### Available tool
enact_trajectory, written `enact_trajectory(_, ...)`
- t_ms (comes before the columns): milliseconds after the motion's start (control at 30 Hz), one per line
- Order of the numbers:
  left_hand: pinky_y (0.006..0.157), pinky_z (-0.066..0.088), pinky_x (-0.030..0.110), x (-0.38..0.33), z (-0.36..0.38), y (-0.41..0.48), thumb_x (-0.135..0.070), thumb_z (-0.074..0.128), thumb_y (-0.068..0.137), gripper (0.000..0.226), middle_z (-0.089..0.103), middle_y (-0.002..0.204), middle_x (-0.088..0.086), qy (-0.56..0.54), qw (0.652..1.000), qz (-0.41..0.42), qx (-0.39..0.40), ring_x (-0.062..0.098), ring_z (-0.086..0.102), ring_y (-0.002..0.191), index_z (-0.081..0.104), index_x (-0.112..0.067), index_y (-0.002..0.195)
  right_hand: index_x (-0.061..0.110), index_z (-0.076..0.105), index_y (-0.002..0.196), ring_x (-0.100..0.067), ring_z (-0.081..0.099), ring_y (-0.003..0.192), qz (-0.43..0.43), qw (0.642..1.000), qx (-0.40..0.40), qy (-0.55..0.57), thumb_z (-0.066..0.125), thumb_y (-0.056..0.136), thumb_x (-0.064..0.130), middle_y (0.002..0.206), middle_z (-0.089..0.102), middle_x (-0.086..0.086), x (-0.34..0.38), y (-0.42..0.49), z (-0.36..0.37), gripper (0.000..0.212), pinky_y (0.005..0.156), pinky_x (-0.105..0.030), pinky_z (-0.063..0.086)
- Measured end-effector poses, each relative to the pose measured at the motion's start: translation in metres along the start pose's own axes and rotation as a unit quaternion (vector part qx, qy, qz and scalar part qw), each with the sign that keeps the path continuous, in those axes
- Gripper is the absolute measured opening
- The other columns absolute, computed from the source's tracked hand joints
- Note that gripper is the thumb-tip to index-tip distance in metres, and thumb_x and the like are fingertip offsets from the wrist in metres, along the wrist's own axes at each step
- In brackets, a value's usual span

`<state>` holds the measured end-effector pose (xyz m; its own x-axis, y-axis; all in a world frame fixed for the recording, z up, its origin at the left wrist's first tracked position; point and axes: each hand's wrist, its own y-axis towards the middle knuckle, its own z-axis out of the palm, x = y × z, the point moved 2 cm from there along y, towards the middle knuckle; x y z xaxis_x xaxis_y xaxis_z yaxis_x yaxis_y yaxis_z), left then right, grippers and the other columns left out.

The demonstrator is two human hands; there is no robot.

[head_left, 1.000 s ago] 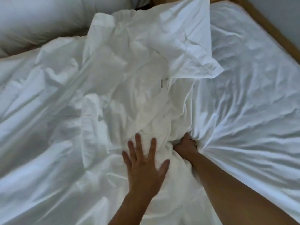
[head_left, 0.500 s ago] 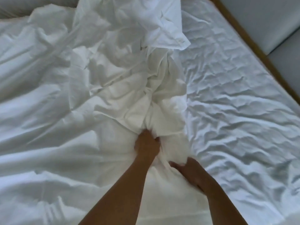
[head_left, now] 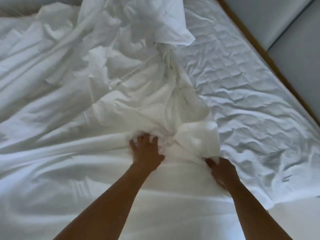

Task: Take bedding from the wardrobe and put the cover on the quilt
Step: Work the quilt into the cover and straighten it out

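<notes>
A white duvet cover (head_left: pixel 138 80) lies crumpled in a heap along the middle of the bed, over the white quilt (head_left: pixel 52 110) that spreads to the left. My left hand (head_left: pixel 146 150) presses on the near end of the heap with its fingers spread, fingertips sunk in the cloth. To its right, my right hand (head_left: pixel 222 169) grips a bunched fold of the cover (head_left: pixel 197 137) and holds it just above the bed. Which layer is cover and which is quilt under my hands is hard to tell.
The mattress in its wrinkled white sheet (head_left: pixel 251 87) is bare on the right side. A wooden bed frame edge (head_left: pixel 256 45) runs diagonally at the upper right, with a grey wall and floor (head_left: pixel 294 40) beyond it.
My right hand has drawn back toward me and to the right with a bunch of cloth. My left hand went from clenching the heap to pressing it with spread fingers.
</notes>
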<state>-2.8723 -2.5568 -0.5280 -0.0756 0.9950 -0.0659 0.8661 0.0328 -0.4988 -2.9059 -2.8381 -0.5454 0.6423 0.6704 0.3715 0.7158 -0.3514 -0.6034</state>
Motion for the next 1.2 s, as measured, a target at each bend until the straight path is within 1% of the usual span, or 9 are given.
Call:
enact_trajectory(167,0.103,0.035,0.039,0.041,0.03,-0.024,-0.024,0.042,0.101,0.028,0.06,0.129,-0.003,0.081,0.996,0.01,-0.048,0.023,0.05,0.122,0.059,-0.025,0.124,0.018,0.055,0.121,-0.039,0.056,0.109,0.046,0.983,-0.179,-0.001,0.052,0.097,0.055,0.119,0.062,-0.017,0.013,-0.021,0.009,0.044,0.086,-0.046,0.037)
enact_trajectory(267,0.098,0.036,0.04,0.049,0.035,-0.024,-0.022,0.044,0.1,0.025,0.063,0.124,-0.003,0.061,0.996,0.025,-0.059,0.023,0.054,0.119,0.058,-0.024,0.122,0.017,0.059,0.132,-0.039,0.05,0.12,-0.172,0.936,-0.303,-0.051,0.064,0.09,0.049,0.134,0.056,-0.018,0.046,-0.051,0.033,0.053,0.096,-0.051,0.036)
enact_trajectory(333,0.098,0.036,0.039,0.072,0.042,-0.027,-0.022,0.043,0.1,0.026,0.064,0.124,-0.002,0.074,0.995,0.025,-0.06,0.024,0.058,0.117,0.057,-0.023,0.122,0.024,0.054,0.142,-0.036,0.04,0.14,-0.293,0.922,-0.189,-0.169,0.06,0.083,0.069,0.153,0.045,-0.013,0.058,-0.073,0.07,0.075,0.109,-0.053,0.03)
enact_trajectory(467,0.099,0.037,0.041,0.129,0.044,-0.033,-0.033,0.041,0.103,0.027,0.066,0.124,0.001,0.106,0.992,-0.034,-0.066,0.028,0.059,0.117,0.061,-0.024,0.12,0.035,0.016,0.16,-0.036,-0.01,0.154,-0.201,0.929,-0.065,-0.305,0.03,0.074,0.094,0.17,-0.004,-0.001,0.027,-0.074,0.1,0.105,0.122,-0.058,-0.007)
enact_trajectory(667,0.09,0.04,0.044,0.083,0.015,-0.038,-0.041,0.059,0.093,0.028,0.06,0.117,0.003,0.006,0.988,0.068,-0.136,0.029,0.057,0.106,0.067,-0.023,0.113,0.023,0.029,0.153,-0.043,0.035,0.137,-0.053,0.954,-0.21,-0.21,0.061,0.063,0.084,0.153,0.034,-0.022,0.014,-0.05,0.058,0.113,0.103,-0.061,0.033)
enact_trajectory(833,0.112,0.028,0.045,0.004,-0.022,-0.016,-0.035,0.069,0.088,0.049,0.045,0.147,0.002,-0.01,0.948,0.26,-0.182,0.028,0.042,0.135,0.058,-0.029,0.135,0.006,0.053,0.121,-0.044,0.064,0.089,-0.065,0.986,-0.132,-0.081,0.061,0.085,0.012,0.097,0.067,-0.022,0.016,-0.023,0.039,0.037,0.071,-0.039,0.045)
enact_trajectory(1000,0.122,-0.005,0.06,-0.074,-0.05,0.046,-0.063,0.075,0.074,0.106,0.001,0.169,0.012,0.168,0.92,0.327,-0.139,0.035,-0.004,0.155,0.019,-0.033,0.159,0.011,0.068,0.084,-0.02,0.065,0.071,-0.036,0.987,-0.021,0.157,0.059,0.099,0.025,0.069,0.066,0.007,-0.003,-0.006,0.002,0.022,0.06,-0.027,0.046)
enact_trajectory(1100,0.12,-0.013,0.06,-0.088,-0.062,0.084,-0.08,0.069,0.064,0.111,0.038,0.156,0.01,0.244,0.917,0.294,-0.115,0.033,0.025,0.149,0.033,-0.024,0.153,0.015,0.072,0.086,-0.023,0.069,0.075,0.047,0.981,0.084,0.167,0.055,0.102,0.036,0.077,0.074,-0.002,-0.014,0.005,-0.009,0.032,0.068,-0.032,0.053)
enact_trajectory(1200,0.112,0.031,0.043,-0.092,-0.058,0.102,-0.082,0.063,0.07,0.08,0.068,0.115,0.001,0.235,0.93,0.284,0.006,0.025,0.061,0.113,0.058,-0.023,0.125,0.019,0.067,0.101,-0.028,0.065,0.09,-0.012,0.996,0.087,0.012,0.047,0.103,0.042,0.104,0.073,-0.01,0.002,0.018,-0.009,0.03,0.077,-0.033,0.046)
